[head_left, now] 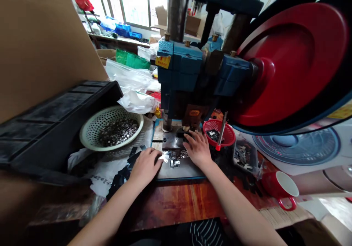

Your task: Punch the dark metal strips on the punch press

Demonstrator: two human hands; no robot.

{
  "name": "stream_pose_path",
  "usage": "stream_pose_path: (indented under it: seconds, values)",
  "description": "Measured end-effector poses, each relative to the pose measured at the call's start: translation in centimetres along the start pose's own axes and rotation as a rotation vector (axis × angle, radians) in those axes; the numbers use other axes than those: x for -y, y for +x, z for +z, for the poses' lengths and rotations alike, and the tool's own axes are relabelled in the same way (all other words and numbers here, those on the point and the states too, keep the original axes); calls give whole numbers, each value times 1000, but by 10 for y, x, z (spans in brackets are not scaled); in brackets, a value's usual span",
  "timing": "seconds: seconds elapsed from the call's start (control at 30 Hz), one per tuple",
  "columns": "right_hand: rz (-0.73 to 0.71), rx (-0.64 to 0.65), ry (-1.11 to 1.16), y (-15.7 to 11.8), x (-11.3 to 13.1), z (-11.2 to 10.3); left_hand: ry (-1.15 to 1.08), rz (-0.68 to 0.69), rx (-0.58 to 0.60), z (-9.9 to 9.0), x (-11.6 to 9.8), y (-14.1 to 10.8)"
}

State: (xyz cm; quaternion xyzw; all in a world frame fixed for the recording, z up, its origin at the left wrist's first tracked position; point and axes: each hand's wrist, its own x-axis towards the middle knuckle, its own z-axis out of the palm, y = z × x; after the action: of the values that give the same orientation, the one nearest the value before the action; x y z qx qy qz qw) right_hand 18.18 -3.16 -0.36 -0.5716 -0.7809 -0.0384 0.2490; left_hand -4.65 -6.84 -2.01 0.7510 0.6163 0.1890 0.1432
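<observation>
Left hand pinching a shiny part, right hand reaching in at the press die.

I'm looking down at the press [178,66] through the head camera. My left hand [145,165] is sitting over the left side of the base plate [178,172], mostly closed, thumb and forefinger tips nipping a small shiny part [165,157]. A few more loose parts [174,163] are lying on the plate just right of it, between the hands. My right hand [197,147] is reaching to the die [172,141] under the ram, fingers partly open, slightly bent and a bit apart, fingertips on or right by a dark piece [180,133]; I can't tell if it's gripping anything there.

Left of the press, a pale basket [84,132] is holding a pile of small metal bits, with a black crate [68,117] standing beyond it to the left. On the right, a red basket [233,138] is holding dark and light flat pieces, a red-tipped rod [222,130] leaning across it. A clear tub [256,161] of flat pieces is sitting next along, then a red mug [276,187]. The big red wheel [291,62] is filling the upper right. The reddish table [181,202] is running along the front edge.
</observation>
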Motion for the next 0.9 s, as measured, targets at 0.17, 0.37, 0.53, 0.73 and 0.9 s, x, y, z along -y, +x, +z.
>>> stream_pose_path:
  seconds: [0.17, 0.37, 0.53, 0.73, 0.9]
  values:
    - [-32, 7, 41, 4, 0, 1, -63, -15, 0, 0, 0, 3]
    - [23, -44, 67, 7, 1, 7, -119, -37, -14, 1, 0, 2]
    - [4, -47, 109, 6, 2, 9, -139, -40, -31, 2, 1, 2]
    - [34, -180, 265, -10, -14, -2, -197, -29, -28, 2, 4, 3]
    - [142, -196, 240, -55, -34, -11, -264, -1, -102, 0, 3, -4]
